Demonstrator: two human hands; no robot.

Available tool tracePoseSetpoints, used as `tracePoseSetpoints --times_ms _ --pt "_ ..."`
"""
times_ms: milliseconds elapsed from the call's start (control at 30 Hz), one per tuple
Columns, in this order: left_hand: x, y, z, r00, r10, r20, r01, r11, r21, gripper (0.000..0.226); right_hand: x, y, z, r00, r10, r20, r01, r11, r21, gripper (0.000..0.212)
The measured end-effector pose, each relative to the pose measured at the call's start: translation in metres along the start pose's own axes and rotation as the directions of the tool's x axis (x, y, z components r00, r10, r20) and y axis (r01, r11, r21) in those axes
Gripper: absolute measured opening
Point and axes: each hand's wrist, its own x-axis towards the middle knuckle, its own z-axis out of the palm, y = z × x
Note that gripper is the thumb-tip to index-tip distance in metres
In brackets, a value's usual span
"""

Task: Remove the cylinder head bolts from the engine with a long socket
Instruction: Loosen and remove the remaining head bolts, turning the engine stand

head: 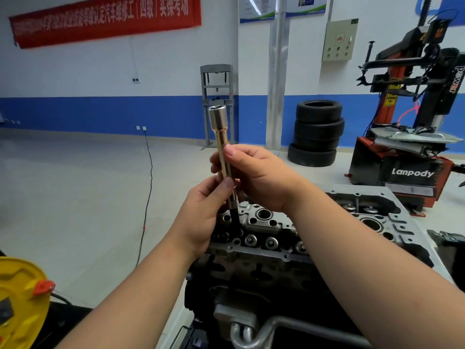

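A long socket (218,127) stands nearly upright over the engine, with a wide silver open end on top and a slim gold shaft below. Its dark lower end (235,219) reaches down to the far left of the grey cylinder head (261,250). My left hand (201,217) pinches the shaft low down, thumb in front. Higher up, my right hand (256,172) curls its fingers round the shaft. Whether a bolt sits at the tool's tip is hidden by my hands and the head's recess. Several valve and bolt holes show along the head.
A stack of tyres (317,133) and a red-and-black tyre changer (412,157) stand at the back right. A grey press frame (217,102) is by the wall. A black cable (148,187) runs over the floor. A yellow object (20,295) sits bottom left, and a metal tube (274,326) crosses near the bottom.
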Motion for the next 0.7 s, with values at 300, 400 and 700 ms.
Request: tracePoseSetpoints --times_ms 300,400,700 --pt "0.0004 -0.0027 0.0003 0.999 0.022 -0.036 -0.022 1.0 -0.001 0.025 -0.0002 0.0012 0.0002 1.0 -0.026 -0.005 0.026 0.999 0.031 0.019" --pt "0.0004 -0.0033 0.0019 0.998 0.045 -0.041 -0.043 0.998 0.04 0.039 0.0011 0.0023 -0.0008 0.998 -0.06 -0.01 0.061 0.997 0.042 0.014" --pt "-0.0011 -0.0017 -0.0013 1.0 -0.008 0.008 0.008 1.0 -0.002 0.03 -0.0015 -0.0019 0.0 0.999 0.024 0.033 -0.023 0.999 -0.044 0.034"
